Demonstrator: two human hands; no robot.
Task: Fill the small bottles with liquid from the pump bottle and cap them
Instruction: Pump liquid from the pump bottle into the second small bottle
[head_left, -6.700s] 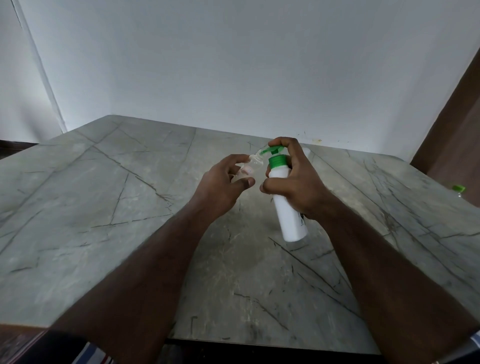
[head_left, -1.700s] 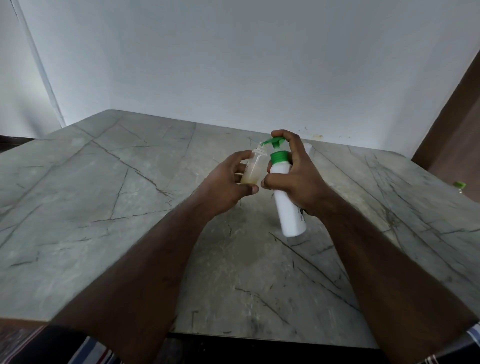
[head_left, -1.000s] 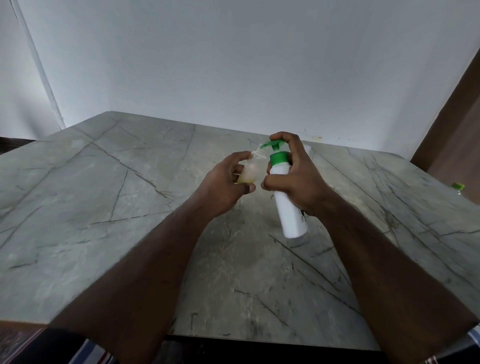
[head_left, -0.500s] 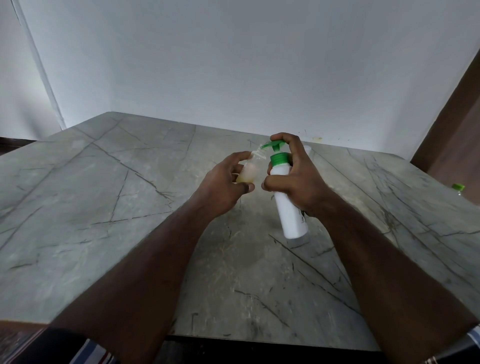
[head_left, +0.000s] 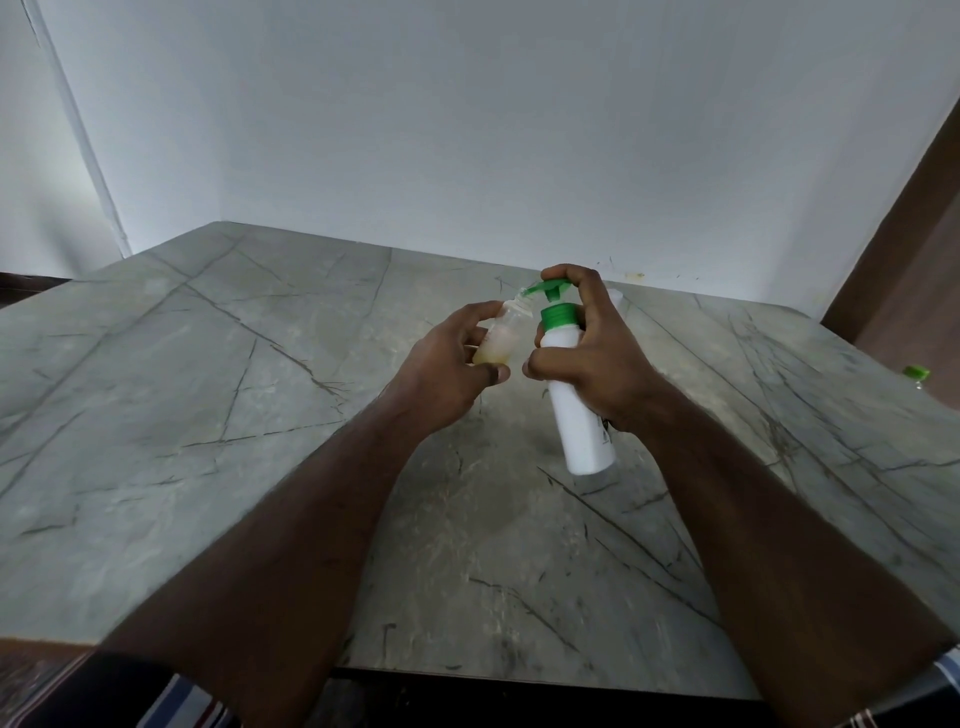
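My left hand (head_left: 447, 369) grips a small clear bottle (head_left: 501, 335), tilted, with yellowish liquid in its lower part. Its open neck sits right under the green nozzle of the white pump bottle (head_left: 574, 410). My right hand (head_left: 592, 358) is wrapped round the pump bottle's upper body, with a finger curled over the green pump head (head_left: 553, 287). The pump bottle is held above the grey marble table (head_left: 208, 415), leaning a little. Both bottles are in the middle of the head view.
Behind my right hand a white cylindrical object (head_left: 615, 297) peeks out on the table. A small green-capped item (head_left: 915, 373) sits at the table's far right edge. A white wall runs along the back, and brown woodwork (head_left: 914, 249) stands on the right.
The small bottle held almost no liquid at first and now holds a yellowish layer. Over the last second the hands and bottles have barely moved.
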